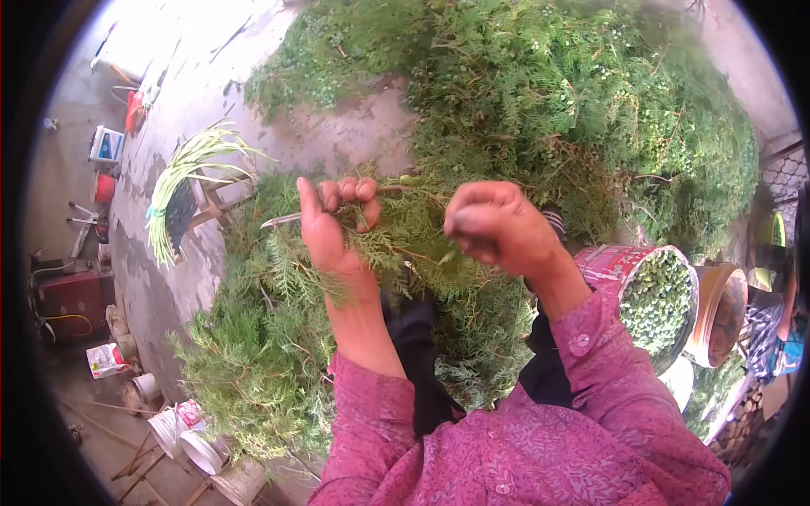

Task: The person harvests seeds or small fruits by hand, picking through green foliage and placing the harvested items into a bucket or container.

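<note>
My left hand is wrapped round a leafy evergreen branch. Its pale cut end sticks out to the left past my thumb, and flat green sprays spread out to the right and below. Close to the branch's right side is my right hand, its fingers curled shut; what they hold, if anything, is hidden. Beneath both hands lies a heap of cut evergreen branches, partly between my legs. Beside my right forearm, a red and white bucket contains many small green cones.
A much bigger pile of evergreen branches covers the floor ahead. On the left, a bundle of long green stalks lies over a small wooden stool. A brown tub stands beyond the bucket. White buckets are at lower left.
</note>
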